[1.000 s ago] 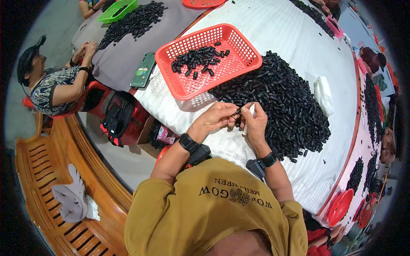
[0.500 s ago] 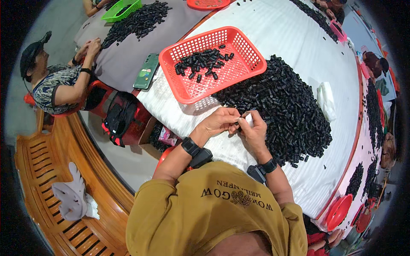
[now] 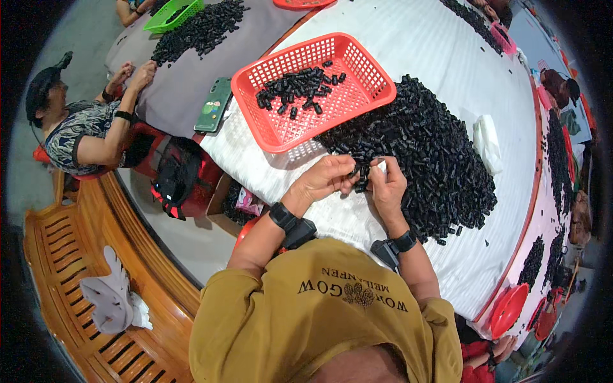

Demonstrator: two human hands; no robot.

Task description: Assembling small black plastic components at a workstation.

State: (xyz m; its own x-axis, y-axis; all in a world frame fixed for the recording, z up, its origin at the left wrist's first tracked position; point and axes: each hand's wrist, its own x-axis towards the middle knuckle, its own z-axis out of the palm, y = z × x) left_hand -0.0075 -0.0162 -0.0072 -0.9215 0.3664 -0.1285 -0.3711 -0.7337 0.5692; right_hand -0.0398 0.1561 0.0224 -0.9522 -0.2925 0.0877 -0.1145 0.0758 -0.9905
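My left hand (image 3: 324, 177) is closed, thumb and fingers pinched at the near edge of a heap of small black cylindrical parts (image 3: 428, 159). A dark piece shows at its fingertips, hard to separate from the heap behind. Close by on the right, my right hand (image 3: 388, 190) is closed too, with a small white piece (image 3: 382, 166), like paper or cloth, between its thumb and fingers. The two hands are slightly apart. Just beyond them stands a red plastic basket (image 3: 281, 137) with some black parts lying inside.
A green-cased phone (image 3: 213, 105) lies left of the basket, and a white folded bundle (image 3: 487, 144) right of the heap. At the left, a person (image 3: 86, 134) sits by another black heap (image 3: 198, 30) and a green basket (image 3: 172, 18). A red bowl (image 3: 509, 311) is at the right.
My hands have drawn apart from each other, the right one shifting a little to the right. The white piece stays in my right hand. The seated person's hands have shifted slightly.
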